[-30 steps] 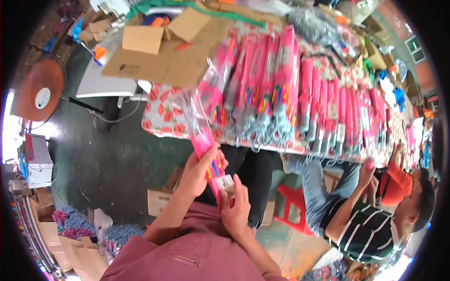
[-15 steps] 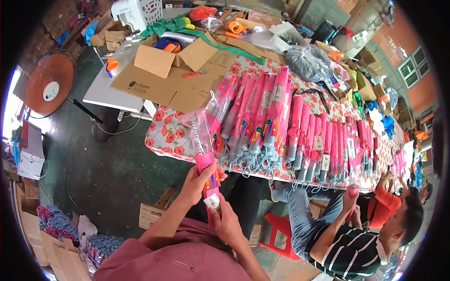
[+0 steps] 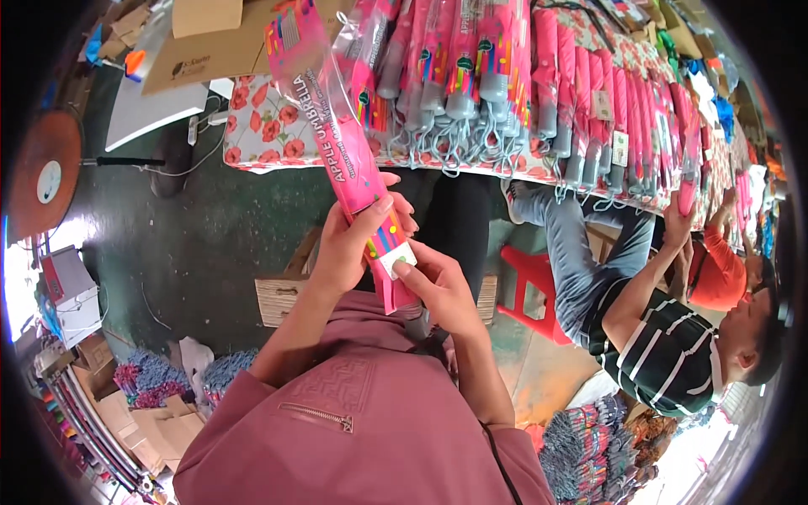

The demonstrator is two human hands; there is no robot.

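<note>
A folded pink umbrella (image 3: 358, 172) in a clear printed sleeve slants across my lap, its far end toward the table and its grey handle close to my body. My left hand (image 3: 358, 231) is wrapped round its middle, fingers curling over the far side. Lower down, my right hand (image 3: 438, 286) grips it near the handle, the thumb pressed on a small white tag (image 3: 398, 259). Rows of similar pink umbrellas (image 3: 463, 63) with grey handles and looped cords lie on the table just beyond my hands.
A floral cloth covers the table (image 3: 268, 139), with cardboard (image 3: 198, 63) at its left. An orange fan (image 3: 46, 177) stands far left. At my right sits a person in a striped shirt (image 3: 652, 337), near a red stool (image 3: 534, 290). Bundled umbrellas (image 3: 581, 446) lie on the floor.
The view has tipped down, so the table sits higher in the picture. Both hands still hold the umbrella, and my right thumb now presses the white tag.
</note>
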